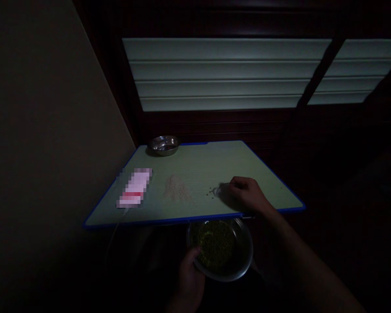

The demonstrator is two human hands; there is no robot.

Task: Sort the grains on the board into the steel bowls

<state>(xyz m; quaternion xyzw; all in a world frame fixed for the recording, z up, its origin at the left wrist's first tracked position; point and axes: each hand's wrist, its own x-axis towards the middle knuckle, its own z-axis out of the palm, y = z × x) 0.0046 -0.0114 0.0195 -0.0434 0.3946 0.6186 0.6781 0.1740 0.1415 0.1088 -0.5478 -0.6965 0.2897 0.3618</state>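
My left hand [192,276] grips the rim of a metal bowl [242,252], its thumb over the edge. The bowl is tilted below the table's front edge and holds many small green grains [217,243], perhaps mung beans. My right hand [247,193] is closed around the handle of a small spoon [217,190], low over the tabletop. A few dark specks [210,192] lie just left of the spoon's head. Further left, a loose pale heap of fine grains [176,190] is spread on the table.
The pale green table [215,158] has a blue rim. A smaller metal bowl [164,146] stands at its back left corner. A lit phone [135,188] with a cable lies at the left. A wall [52,108] rises on the left, and slatted panels stand behind. The room is dim.
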